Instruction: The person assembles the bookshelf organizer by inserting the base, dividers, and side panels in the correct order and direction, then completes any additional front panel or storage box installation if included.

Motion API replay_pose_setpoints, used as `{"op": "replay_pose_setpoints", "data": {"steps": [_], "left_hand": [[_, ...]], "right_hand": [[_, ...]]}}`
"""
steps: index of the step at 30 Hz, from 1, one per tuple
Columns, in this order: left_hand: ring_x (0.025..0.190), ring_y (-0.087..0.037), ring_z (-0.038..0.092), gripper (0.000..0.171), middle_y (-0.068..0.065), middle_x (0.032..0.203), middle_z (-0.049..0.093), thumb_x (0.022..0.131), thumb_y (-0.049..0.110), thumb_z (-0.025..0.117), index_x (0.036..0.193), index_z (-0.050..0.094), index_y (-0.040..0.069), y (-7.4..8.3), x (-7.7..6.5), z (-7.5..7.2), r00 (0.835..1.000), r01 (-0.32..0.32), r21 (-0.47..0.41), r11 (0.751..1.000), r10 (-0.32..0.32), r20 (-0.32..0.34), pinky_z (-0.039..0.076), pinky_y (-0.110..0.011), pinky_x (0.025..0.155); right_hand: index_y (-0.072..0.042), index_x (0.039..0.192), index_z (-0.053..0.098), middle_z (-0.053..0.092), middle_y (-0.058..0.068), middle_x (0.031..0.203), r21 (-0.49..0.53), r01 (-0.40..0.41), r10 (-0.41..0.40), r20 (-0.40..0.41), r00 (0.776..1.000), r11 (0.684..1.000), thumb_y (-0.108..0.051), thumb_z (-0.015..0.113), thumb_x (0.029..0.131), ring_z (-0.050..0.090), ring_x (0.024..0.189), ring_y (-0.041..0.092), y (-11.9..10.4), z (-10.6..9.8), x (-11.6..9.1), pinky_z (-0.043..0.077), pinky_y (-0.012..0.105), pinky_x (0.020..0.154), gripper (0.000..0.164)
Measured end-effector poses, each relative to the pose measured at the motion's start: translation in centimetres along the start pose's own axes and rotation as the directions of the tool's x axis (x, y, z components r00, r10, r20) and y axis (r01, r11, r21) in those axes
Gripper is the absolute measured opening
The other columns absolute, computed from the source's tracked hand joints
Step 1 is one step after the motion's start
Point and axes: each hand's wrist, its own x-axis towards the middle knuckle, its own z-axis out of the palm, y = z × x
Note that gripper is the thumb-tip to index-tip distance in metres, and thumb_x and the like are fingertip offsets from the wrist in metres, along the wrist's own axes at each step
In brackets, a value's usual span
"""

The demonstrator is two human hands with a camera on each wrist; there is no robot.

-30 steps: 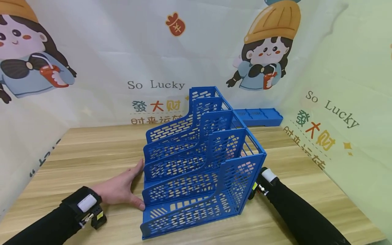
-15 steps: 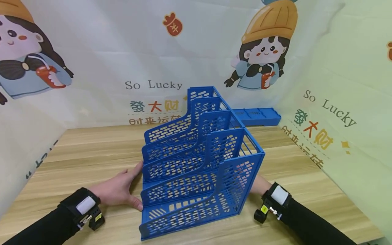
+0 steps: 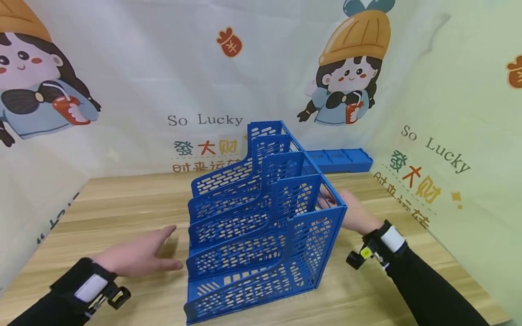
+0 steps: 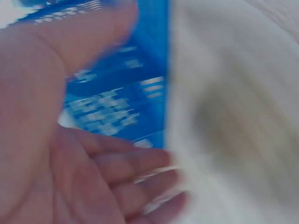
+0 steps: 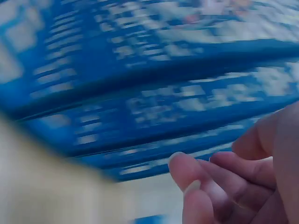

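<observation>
A blue plastic file rack (image 3: 240,240) with several perforated dividers stands upright on the table, its low front facing left. Just left of that front is my left hand (image 3: 136,253), thumb and fingers spread, a small gap from the rack. In the left wrist view the same hand (image 4: 42,121) is blurred and holds nothing. My right hand (image 3: 359,215) is at the tall back of the rack, its fingertips partly hidden behind the bars. Seen from the right wrist, its fingers (image 5: 184,170) are loosely bent beside the rack's slotted panels (image 5: 154,102), with nothing between them.
A long blue plastic piece (image 3: 342,160) lies at the back right of the wooden table (image 3: 126,203), against the printed cloth backdrop (image 3: 134,81). The backdrop rises along the back and both sides.
My left hand has let go of the rack's front edge and drawn back left. My right hand has moved from low behind the rack up and farther back along it. The rack stays standing.
</observation>
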Motion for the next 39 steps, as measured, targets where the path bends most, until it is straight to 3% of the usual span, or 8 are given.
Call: {"op": "replay_pose_setpoints", "data": {"steps": [5,12,16,20,24,28,33,39], "left_hand": [[0.071,-0.005,0.063,0.024,0.009,0.085,0.073,0.112,0.039,0.065,0.105,0.077,0.019,1.8,-3.3,-0.4,0.991,-0.113,-0.085,0.990,0.106,-0.077,0.054,-0.027,0.061],[0.099,0.006,0.068,0.022,0.017,0.113,0.077,0.109,0.031,0.071,0.127,0.075,0.019,4.3,-4.4,4.4,0.932,-0.333,-0.295,0.895,0.361,0.042,0.060,-0.023,0.079],[0.082,0.011,0.060,0.009,0.021,0.095,0.069,0.113,0.025,0.065,0.112,0.075,0.023,4.6,-3.7,5.9,0.867,-0.493,-0.226,0.840,0.494,-0.056,0.055,-0.017,0.068],[0.076,0.010,0.054,0.012,0.023,0.088,0.061,0.113,0.024,0.064,0.103,0.068,0.028,4.4,-4.3,4.6,0.891,-0.447,-0.153,0.882,0.422,-0.169,0.047,-0.018,0.061],[0.074,0.006,0.054,0.019,0.022,0.083,0.060,0.109,0.018,0.070,0.097,0.065,0.032,4.6,-5.2,2.3,0.871,-0.365,-0.079,0.928,0.310,-0.382,0.044,-0.022,0.056],[0.073,0.004,0.058,0.019,0.019,0.083,0.070,0.098,0.013,0.084,0.099,0.075,0.030,5.2,-5.2,-0.3,0.719,-0.263,0.033,0.964,0.219,-0.660,0.048,-0.018,0.060],[0.099,-0.003,0.066,0.036,-0.003,0.106,0.080,0.087,0.007,0.093,0.120,0.080,0.011,6.1,-4.1,-2.3,0.506,-0.225,0.117,0.967,0.218,-0.834,0.045,-0.007,0.086],[0.160,-0.047,0.027,0.086,-0.026,0.173,0.031,0.094,0.066,0.080,0.150,0.058,0.005,8.7,-2.1,-1.6,0.469,-0.271,0.094,0.958,0.216,-0.856,0.036,-0.071,0.118]], "right_hand": [[-0.004,0.150,0.064,0.077,0.022,0.126,0.198,-0.223,0.232,-0.022,0.973,0.955,-0.041,0.044,0.120,0.074,0.079,0.011,-6.7,-5.5,2.7,0.058,0.027,0.064,0.052],[-0.011,0.155,0.061,0.072,0.017,0.146,0.150,-0.323,0.307,0.121,0.944,0.934,-0.062,0.043,0.115,0.072,0.113,0.027,-9.5,-6.5,5.4,0.063,0.036,0.084,0.067],[-0.014,0.153,0.064,0.071,0.016,0.147,0.135,-0.324,0.303,0.153,0.940,0.936,-0.055,0.041,0.117,0.063,0.137,0.035,-9.6,-5.6,5.2,0.056,0.053,0.110,0.059],[-0.010,0.156,0.058,0.066,0.019,0.153,0.244,-0.324,0.294,0.151,0.944,0.914,-0.053,0.040,0.117,0.061,0.144,0.039,-8.9,-5.4,4.6,0.047,0.062,0.123,0.061],[-0.009,0.164,0.046,0.055,0.020,0.164,0.334,-0.351,0.326,0.128,0.936,0.875,-0.055,0.037,0.118,0.055,0.150,0.043,-7.5,-5.4,3.3,0.045,0.064,0.125,0.067],[-0.003,0.163,0.040,0.043,0.022,0.164,0.360,-0.334,0.351,0.018,0.936,0.871,-0.049,0.033,0.120,0.048,0.147,0.039,-5.6,-3.9,1.4,0.057,0.050,0.110,0.064],[0.001,0.145,0.049,0.065,0.016,0.114,0.254,-0.310,0.346,-0.113,0.931,0.916,-0.035,0.040,0.120,0.073,0.093,0.025,-3.9,-0.6,-0.9,0.060,0.034,0.065,0.045],[-0.004,0.112,0.065,0.071,0.004,0.082,-0.067,-0.344,0.344,-0.018,0.939,0.937,-0.030,0.057,0.113,0.065,0.062,0.017,-2.7,3.1,-2.9,0.053,0.033,0.057,0.027]]}}
